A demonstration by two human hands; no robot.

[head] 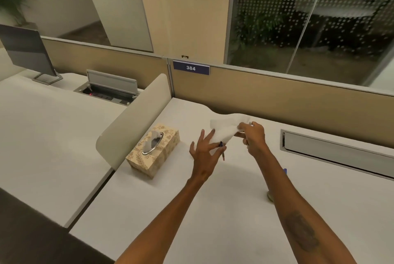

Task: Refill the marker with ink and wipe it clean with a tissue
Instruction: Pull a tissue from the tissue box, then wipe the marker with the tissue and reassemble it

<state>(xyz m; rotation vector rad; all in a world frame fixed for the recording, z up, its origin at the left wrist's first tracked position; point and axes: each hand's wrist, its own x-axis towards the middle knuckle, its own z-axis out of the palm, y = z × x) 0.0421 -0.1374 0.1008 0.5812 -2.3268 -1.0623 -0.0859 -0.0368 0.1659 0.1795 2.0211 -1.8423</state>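
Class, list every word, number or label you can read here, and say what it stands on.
"384": white digits on the blue plate on the partition.
No words readable on the tissue box, only a printed pattern.
Any label on the marker is too small to read.

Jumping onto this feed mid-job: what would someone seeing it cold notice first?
Over the middle of the white desk, the right hand pinches a white tissue that drapes toward the left hand, where a dark marker pokes out by the spread fingers. Left of the hands stands a patterned tissue box with a sheet sticking up. A blue 384 sign sits on the partition behind.
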